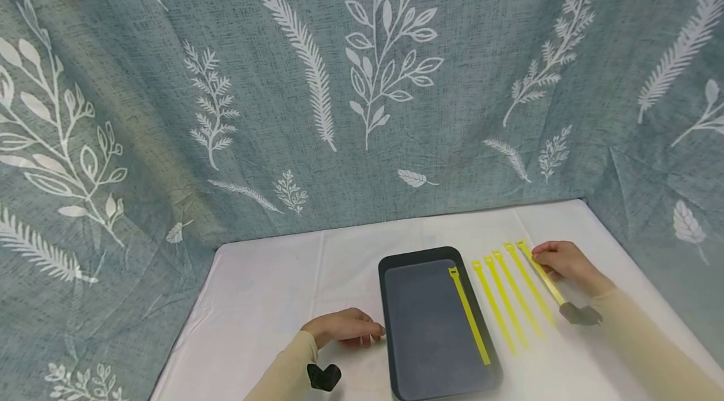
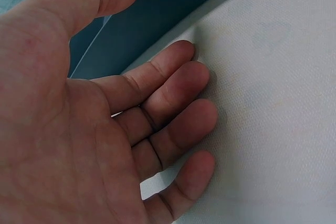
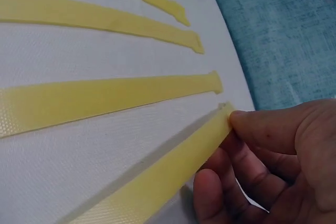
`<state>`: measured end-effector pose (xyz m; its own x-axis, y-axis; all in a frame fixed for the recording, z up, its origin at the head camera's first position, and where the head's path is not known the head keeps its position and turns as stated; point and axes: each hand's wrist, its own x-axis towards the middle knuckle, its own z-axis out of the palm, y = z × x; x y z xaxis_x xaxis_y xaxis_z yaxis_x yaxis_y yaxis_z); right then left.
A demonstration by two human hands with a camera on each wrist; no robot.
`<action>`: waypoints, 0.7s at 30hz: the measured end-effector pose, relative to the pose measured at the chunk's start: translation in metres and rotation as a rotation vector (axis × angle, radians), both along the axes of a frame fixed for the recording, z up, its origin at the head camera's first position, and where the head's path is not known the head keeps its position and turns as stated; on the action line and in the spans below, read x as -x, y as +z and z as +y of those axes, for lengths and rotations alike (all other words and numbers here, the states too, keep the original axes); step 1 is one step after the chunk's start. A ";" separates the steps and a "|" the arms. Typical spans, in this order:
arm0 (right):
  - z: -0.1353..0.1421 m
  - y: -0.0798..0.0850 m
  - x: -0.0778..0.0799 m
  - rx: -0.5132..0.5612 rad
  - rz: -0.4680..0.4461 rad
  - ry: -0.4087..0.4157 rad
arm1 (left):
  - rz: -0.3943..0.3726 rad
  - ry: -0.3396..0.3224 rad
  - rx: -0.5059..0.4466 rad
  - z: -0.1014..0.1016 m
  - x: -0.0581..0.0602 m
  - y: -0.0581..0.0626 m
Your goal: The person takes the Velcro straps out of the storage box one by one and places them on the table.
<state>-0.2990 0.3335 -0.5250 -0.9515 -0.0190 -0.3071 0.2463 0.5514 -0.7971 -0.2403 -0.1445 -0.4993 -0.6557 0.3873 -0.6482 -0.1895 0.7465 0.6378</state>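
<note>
My right hand (image 1: pixel 570 264) pinches a yellow hook-and-loop cable tie (image 3: pixel 176 169) near its slotted head, thumb on top and the other fingers curled below. The tie's head end is lifted a little off the white table, with a shadow beside it. To its left, several more yellow cable ties (image 3: pixel 126 95) lie side by side. One cable tie (image 1: pixel 471 318) lies lengthwise inside a dark rectangular tray (image 1: pixel 418 325), close to its right wall. Beside the tray's left wall, my left hand (image 1: pixel 345 325) rests with loosely bent fingers, holding nothing; its fingertips (image 2: pixel 197 116) are at the tablecloth.
A white cloth covers the table (image 1: pixel 283 300). Blue-green curtains (image 1: pixel 254 105) with white leaf prints hang behind it and at both sides. Dark wrist mounts sit on the left wrist (image 1: pixel 324 377) and the right wrist (image 1: pixel 579 313).
</note>
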 end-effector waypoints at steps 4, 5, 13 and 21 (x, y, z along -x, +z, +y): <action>-0.001 -0.004 0.002 -0.039 -0.007 -0.020 | -0.002 -0.002 0.001 0.000 0.000 0.000; -0.002 -0.004 0.002 -0.045 -0.009 -0.028 | -0.002 -0.001 0.001 0.000 0.000 0.000; -0.004 -0.007 0.002 -0.046 -0.001 -0.030 | 0.005 0.007 0.008 0.001 0.000 0.000; -0.005 -0.008 0.001 -0.051 -0.002 -0.018 | 0.006 0.006 0.006 0.000 0.000 -0.002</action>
<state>-0.2997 0.3289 -0.5325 -0.9510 0.0140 -0.3090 0.2581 0.5865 -0.7677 -0.2408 -0.1442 -0.5016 -0.6620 0.3794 -0.6464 -0.1896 0.7496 0.6342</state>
